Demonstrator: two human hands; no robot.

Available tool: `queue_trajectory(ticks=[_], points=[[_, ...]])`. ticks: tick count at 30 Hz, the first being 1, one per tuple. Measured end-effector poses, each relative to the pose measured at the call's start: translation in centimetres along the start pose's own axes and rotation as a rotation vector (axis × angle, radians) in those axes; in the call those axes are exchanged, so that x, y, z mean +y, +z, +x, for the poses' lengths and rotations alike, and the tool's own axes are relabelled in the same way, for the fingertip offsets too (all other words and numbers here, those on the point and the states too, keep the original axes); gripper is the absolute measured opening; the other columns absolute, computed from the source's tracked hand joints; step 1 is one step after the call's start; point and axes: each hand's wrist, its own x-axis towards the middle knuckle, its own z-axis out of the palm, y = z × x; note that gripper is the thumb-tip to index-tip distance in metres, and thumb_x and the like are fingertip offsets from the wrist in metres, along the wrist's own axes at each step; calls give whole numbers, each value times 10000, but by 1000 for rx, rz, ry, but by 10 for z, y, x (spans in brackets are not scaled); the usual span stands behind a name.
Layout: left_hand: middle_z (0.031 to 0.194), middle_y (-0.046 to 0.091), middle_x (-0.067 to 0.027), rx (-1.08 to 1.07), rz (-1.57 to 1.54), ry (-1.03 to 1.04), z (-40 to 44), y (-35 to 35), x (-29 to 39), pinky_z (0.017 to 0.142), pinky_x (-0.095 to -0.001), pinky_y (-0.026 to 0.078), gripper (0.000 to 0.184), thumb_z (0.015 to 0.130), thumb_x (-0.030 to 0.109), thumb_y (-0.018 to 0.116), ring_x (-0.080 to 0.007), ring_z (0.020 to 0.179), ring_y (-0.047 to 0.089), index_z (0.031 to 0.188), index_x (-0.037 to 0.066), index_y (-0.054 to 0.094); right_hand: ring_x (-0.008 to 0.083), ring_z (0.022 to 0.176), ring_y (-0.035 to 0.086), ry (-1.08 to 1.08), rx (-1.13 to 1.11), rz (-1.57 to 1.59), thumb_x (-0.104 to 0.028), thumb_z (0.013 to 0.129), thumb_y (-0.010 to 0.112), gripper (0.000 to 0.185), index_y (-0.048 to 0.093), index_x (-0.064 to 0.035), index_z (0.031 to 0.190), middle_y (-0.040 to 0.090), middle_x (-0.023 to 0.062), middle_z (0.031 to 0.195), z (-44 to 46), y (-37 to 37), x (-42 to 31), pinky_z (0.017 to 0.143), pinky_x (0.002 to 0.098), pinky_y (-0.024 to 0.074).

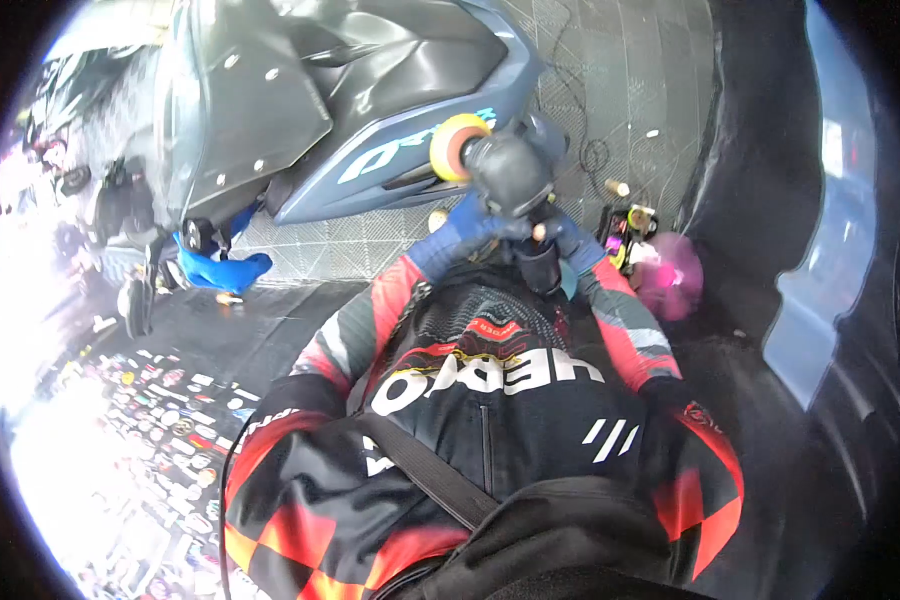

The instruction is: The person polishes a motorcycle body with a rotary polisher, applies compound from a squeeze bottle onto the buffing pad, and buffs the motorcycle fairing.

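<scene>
A black handheld polisher (515, 175) with a yellow and orange round pad (457, 147) is in front of my chest. The pad's edge is next to or touching the blue-grey side panel (415, 150) of a motorbike; which of the two I cannot tell. My left hand (465, 235), in a dark blue glove, is closed around the polisher near its head. Closed on the polisher's body from the other side is my right hand (562, 238), also gloved. Some of the fingers are hidden behind the tool and smeared.
A dark seat and body (380, 60) of the motorbike fill the upper left. Bottles and a tray of small items (625, 235) lie right of my hands, near a blurred pink round thing (668, 277). A blue cloth (220, 268) lies at left. A cable (592, 155) trails over the tiled floor.
</scene>
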Motion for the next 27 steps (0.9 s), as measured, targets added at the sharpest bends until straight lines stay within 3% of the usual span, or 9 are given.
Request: queue_trajectory(ticks=[4, 6, 9, 12, 16, 18, 20, 23, 27], points=[[1134, 627, -68, 71, 78, 55, 53, 24, -4, 904, -327, 508, 553, 797, 212, 784, -167, 1024, 602, 1257, 35, 534, 329, 796, 685, 12, -60, 141, -576, 719, 685, 793, 558, 46, 1194, 668, 191, 955, -10, -38, 3, 705, 435, 585], [1010, 658, -60, 37, 56, 17, 64, 40, 15, 687, -298, 562, 439, 809, 246, 771, -148, 840, 647, 1152, 41, 589, 333, 753, 688, -64, -74, 254, -728, 738, 606, 895, 558, 60, 1160, 664, 208, 906, -12, -47, 5, 670, 429, 591], [780, 650, -69, 114, 110, -106, 76, 48, 16, 299, -256, 412, 366, 836, 296, 729, -143, 455, 584, 1058, 34, 603, 330, 688, 681, -138, 88, 279, -804, 738, 545, 942, 563, 54, 1128, 656, 230, 885, -15, -31, 15, 616, 414, 587], [792, 653, -71, -23, 192, -245, 46, 36, 32, 322, -260, 437, 358, 847, 311, 713, -142, 469, 587, 1058, 42, 607, 328, 663, 672, -217, 174, 293, -772, 755, 545, 907, 564, 53, 1129, 652, 235, 872, -11, 3, 34, 592, 414, 581], [868, 669, -46, -128, 225, 59, -5, -7, -2, 337, -250, 439, 357, 855, 272, 701, -120, 596, 632, 1106, 38, 600, 342, 712, 668, -370, 226, 195, -577, 788, 590, 736, 564, 51, 1173, 659, 221, 916, 6, 55, 77, 641, 429, 577], [975, 691, -67, -164, 109, 19, -37, -26, 2, 794, -310, 539, 316, 792, 102, 767, -149, 843, 657, 1061, 19, 624, 329, 780, 671, -429, 216, 217, -522, 783, 611, 689, 569, 40, 1180, 664, 200, 965, 17, 93, 101, 692, 424, 572], [939, 695, -64, -224, 214, -84, -81, -47, 17, 679, -288, 552, 297, 800, 97, 757, -145, 770, 662, 1052, 10, 624, 318, 814, 670, -277, 448, 216, -421, 764, 668, 628, 575, 20, 1201, 662, 178, 1026, 14, 122, 133, 728, 424, 561], [896, 692, -71, -241, 298, -56, -142, -78, 26, 479, -249, 518, 330, 818, 110, 741, -143, 683, 653, 1093, -2, 598, 288, 887, 661, -389, 306, 133, -361, 767, 692, 621, 556, 9, 1247, 654, 155, 1084, 48, 175, 159, 774, 394, 550], [969, 685, -95, -275, 322, -142, -197, -138, 13, 614, -283, 568, 481, 815, 164, 761, -181, 760, 673, 1214, -1, 549, 206, 1067, 588, -318, 93, 97, -252, 776, 752, 678, 488, 11, 1343, 622, 107, 1199, 61, 227, 161, 936, 332, 479]])
